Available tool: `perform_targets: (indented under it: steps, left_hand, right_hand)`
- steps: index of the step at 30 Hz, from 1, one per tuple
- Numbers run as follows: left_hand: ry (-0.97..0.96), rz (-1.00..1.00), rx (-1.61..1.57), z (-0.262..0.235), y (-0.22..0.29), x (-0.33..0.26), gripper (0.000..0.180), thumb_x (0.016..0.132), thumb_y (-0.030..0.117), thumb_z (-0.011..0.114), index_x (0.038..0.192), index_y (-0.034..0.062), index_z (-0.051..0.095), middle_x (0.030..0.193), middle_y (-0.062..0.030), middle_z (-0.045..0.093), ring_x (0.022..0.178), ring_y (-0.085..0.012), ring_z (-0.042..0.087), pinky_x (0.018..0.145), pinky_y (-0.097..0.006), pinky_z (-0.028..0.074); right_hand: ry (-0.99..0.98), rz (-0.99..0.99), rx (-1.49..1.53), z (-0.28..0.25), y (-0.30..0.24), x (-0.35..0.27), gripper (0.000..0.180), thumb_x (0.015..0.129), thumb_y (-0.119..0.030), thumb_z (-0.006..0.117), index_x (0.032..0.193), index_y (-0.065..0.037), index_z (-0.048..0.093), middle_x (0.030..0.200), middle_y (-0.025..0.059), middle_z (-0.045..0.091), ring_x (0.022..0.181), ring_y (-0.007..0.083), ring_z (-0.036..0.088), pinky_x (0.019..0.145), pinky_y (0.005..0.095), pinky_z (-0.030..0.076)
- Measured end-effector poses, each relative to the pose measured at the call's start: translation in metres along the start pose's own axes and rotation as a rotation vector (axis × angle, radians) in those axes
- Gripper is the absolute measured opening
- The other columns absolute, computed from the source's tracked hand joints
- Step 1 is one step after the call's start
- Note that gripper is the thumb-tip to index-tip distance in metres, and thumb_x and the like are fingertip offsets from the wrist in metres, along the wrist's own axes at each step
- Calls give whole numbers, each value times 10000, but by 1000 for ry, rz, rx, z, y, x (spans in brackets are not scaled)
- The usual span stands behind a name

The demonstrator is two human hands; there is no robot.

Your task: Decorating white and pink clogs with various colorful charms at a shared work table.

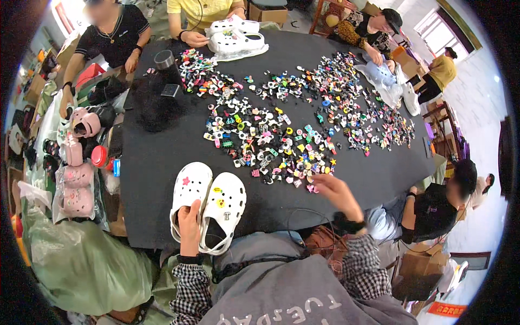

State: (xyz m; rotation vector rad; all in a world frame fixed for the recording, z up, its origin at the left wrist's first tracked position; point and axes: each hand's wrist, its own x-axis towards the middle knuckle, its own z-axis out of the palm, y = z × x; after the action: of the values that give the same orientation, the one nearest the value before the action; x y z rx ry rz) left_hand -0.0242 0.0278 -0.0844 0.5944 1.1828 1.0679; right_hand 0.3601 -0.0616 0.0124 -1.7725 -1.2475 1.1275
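Note:
Two white clogs [223, 208] lie side by side on the dark table [157, 146] in front of me. My left hand [189, 223] is closed on the left clog at its foot opening, thumb on top. A pink star charm [186, 181] sits on that clog. The right one carries yellow charms [220, 203] and a grey letter-shaped charm. At the near edge of a heap of small colourful shoe charms [271, 138], my right hand [337, 193] has its fingers stretched out. A pink charm [312, 188] lies just below its fingertips; I see nothing held there.
Across the table, a person handles white clogs [236, 42] on plastic wrap. Another, far right, holds a bagged pale-blue shoe [379, 73]. A dark cup [164, 64] stands far left. Pink clogs [77, 184] and a red-lidded jar [99, 156] are left of the table. Another person sits at right.

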Motion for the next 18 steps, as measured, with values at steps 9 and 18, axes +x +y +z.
perform_targets:
  steps: [9, 18]
  left_hand:
    - [13, -29, -16, 5, 3, 0, 154, 858, 129, 630, 849, -3, 552, 856, -40, 595, 739, -95, 548, 648, -238, 447]
    - [-7, -28, 29, 2, 4, -1, 194, 851, 170, 646, 828, 10, 539, 837, -33, 580, 743, -101, 539, 661, -242, 446]
  right_hand:
    - [696, 172, -210, -177, -8, -175, 267, 903, -134, 516, 1124, 6, 570, 899, 47, 594, 778, 102, 539, 707, 227, 439]
    - [1004, 90, -742, -178, -53, -164, 181, 918, -103, 525, 1038, -5, 620, 890, 37, 614, 812, 102, 546, 722, 229, 437]
